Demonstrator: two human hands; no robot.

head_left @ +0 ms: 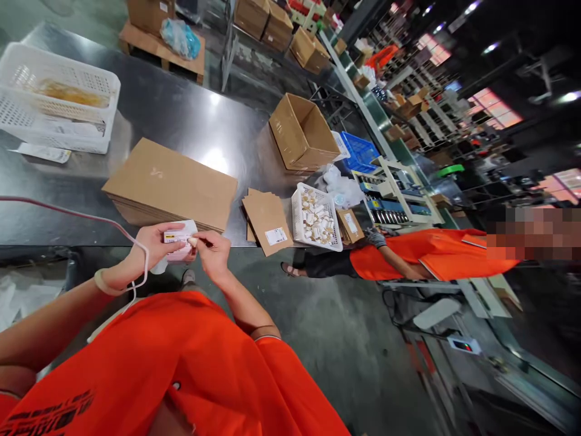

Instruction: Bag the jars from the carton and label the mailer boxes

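My left hand point(152, 249) is wrapped round a small white box point(180, 233) with a printed label, held just off the table's front edge. At the box's right side, my right hand point(213, 251) pinches a small pale piece point(193, 241) between thumb and fingertips. Pinkish material shows under the box. Directly beyond both hands lies a stack of flat brown cardboard point(172, 181). A pinkish-white cord point(91, 215) runs in from the left and loops beside my left wrist.
The metal table point(190, 115) carries white baskets point(59, 97) at left, smaller cardboard sheets point(267, 221), a white basket of small items point(316, 218) and an open carton point(302, 133). A person in orange point(408, 254) stands at the right, one gloved hand near cardboard.
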